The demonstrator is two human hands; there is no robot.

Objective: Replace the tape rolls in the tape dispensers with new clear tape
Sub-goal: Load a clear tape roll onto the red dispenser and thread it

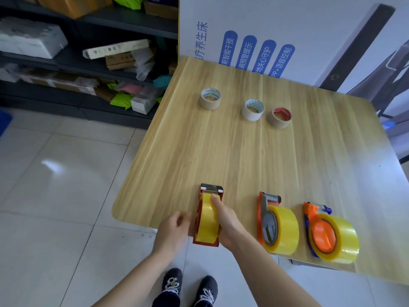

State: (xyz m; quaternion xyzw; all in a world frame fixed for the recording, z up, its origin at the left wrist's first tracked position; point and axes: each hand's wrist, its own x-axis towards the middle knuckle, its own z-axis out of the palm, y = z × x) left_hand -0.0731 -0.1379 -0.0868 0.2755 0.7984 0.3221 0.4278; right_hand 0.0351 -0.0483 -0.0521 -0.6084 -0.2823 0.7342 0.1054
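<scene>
A red tape dispenser [200, 227] holding a yellowish clear tape roll [207, 216] stands at the table's near edge. My right hand [225, 222] grips it from the right, with a finger lying over the top of the roll. My left hand [174, 229] is just to its left, fingers curled; whether it touches the dispenser is unclear. To the right stand an orange-and-grey dispenser [269, 220] and an orange-and-blue dispenser [321, 231], each loaded with a clear roll. Three nearly bare cardboard cores [210, 98] [253, 109] [279, 117] lie further back.
The wooden table [243, 156] has a rounded near-left corner. A large printed board [265, 41] leans behind it. Dark shelves [88, 63] stuffed with parcels fill the left. My shoes [190, 286] stand on the tiled floor below.
</scene>
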